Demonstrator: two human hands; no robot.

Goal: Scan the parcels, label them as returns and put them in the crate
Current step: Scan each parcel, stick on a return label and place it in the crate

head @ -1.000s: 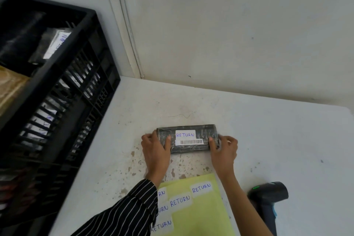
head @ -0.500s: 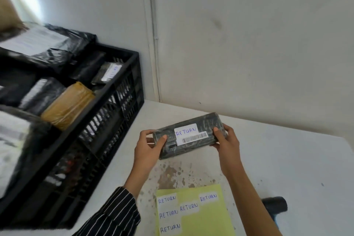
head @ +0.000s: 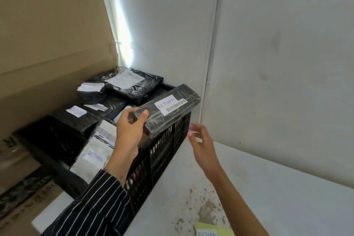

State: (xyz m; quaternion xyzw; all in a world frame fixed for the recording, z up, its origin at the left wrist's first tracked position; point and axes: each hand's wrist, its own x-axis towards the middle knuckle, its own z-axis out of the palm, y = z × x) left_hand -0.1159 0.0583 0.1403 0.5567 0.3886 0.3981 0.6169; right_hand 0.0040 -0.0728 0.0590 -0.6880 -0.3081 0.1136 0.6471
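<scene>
A dark wrapped parcel (head: 168, 109) bears a white RETURN label and a barcode. My left hand (head: 129, 130) grips its near end and holds it tilted above the right rim of the black crate (head: 162, 151). My right hand (head: 201, 140) hovers to the right of the crate, fingers spread and holding nothing, apart from the parcel. Inside the crate lie several parcels, among them a light one with a RETURN label (head: 95, 151) and black bags (head: 132, 84) at the back.
A yellow sheet with RETURN stickers (head: 210, 231) peeks in at the bottom edge of the white table (head: 268, 197). Large cardboard boxes (head: 47, 44) stand to the left of the crate. A white wall rises close behind.
The parcel went from the table up and left to the crate's rim. My right hand let go of it; only my left hand holds it now. The view swung left.
</scene>
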